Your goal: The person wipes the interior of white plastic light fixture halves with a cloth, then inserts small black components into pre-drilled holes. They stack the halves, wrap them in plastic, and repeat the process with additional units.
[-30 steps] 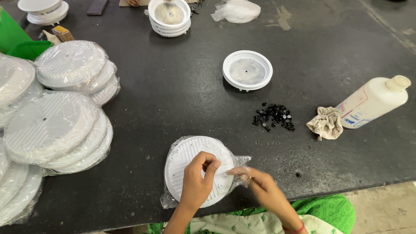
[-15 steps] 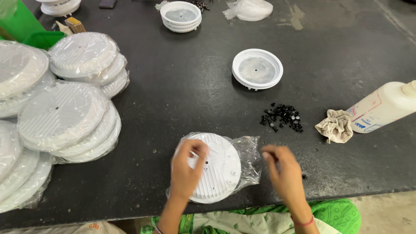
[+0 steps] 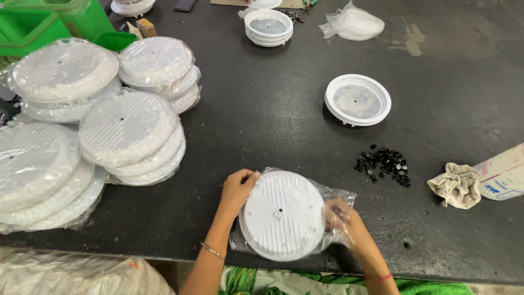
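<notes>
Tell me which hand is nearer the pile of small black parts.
Right. The right hand, inside the clear bag beside the ribbed white round disc, lies just below-left of the pile of small black parts; the left hand grips the disc's far edge.

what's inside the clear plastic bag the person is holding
A round white ribbed disc sits in the bag. The right hand is inside the bag too; the left hand grips the disc's edge. Its underside is hidden.
</notes>
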Motion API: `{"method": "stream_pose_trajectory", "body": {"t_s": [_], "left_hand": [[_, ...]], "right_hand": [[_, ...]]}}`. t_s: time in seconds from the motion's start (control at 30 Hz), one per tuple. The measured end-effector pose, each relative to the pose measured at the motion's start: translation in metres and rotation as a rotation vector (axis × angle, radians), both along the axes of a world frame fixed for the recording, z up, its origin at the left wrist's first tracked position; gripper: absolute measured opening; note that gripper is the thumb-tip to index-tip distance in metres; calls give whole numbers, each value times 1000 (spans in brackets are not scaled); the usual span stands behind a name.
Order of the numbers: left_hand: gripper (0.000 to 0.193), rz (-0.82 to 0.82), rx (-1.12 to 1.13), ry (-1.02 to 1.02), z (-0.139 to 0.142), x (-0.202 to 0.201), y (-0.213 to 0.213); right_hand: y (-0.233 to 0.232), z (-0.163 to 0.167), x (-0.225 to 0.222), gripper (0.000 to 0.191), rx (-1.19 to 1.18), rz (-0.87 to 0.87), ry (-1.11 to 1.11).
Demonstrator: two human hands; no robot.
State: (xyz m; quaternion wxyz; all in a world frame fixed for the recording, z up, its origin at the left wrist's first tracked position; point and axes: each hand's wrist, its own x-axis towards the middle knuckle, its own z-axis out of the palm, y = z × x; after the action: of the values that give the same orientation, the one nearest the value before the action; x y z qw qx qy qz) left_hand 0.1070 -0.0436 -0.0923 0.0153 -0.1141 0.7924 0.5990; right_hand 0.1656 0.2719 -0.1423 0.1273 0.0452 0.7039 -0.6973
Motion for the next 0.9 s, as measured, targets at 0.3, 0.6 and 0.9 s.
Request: {"method": "stream_pose_trajectory", "body": {"t_s": [0.3, 0.6, 0.9], "left_hand": [[12, 257, 711, 146, -30, -14, -20], [32, 8, 117, 226, -1, 23, -45], [27, -477, -632, 127, 40, 80, -7]], "right_hand": [[10, 2, 33, 12, -83, -160, 44], [41, 1, -7, 15, -181, -467, -5], [44, 1, -41, 18, -71, -491, -14]]}}
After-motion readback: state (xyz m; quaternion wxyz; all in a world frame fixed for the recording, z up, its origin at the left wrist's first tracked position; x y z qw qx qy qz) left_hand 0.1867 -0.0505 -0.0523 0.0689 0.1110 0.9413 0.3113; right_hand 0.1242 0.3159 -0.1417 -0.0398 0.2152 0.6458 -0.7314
